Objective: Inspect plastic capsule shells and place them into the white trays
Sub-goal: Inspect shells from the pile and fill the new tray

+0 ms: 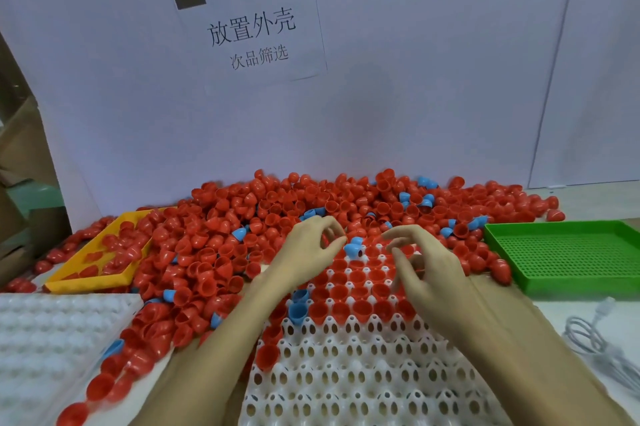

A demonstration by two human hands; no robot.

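A big heap of red capsule shells [242,218], with a few blue ones mixed in, covers the back of the table. In front of it lies a white tray [346,377] with egg-shaped holes; red shells [360,308] fill its far rows. My left hand [308,249] hovers over the tray's far left corner, fingers loosely curled, holding nothing. Over the far right rows my right hand [426,270] hangs the same way, with nothing visible in it. A blue shell [354,247] lies between the two hands. Two more blue shells [298,308] sit at the tray's left edge.
A second white tray [52,339] lies at the near left. Behind it a yellow tray [86,276] holds several red shells. A green perforated tray [571,256] stands at the right, with a white cable [595,339] in front of it. A paper sign [252,34] hangs on the white back wall.
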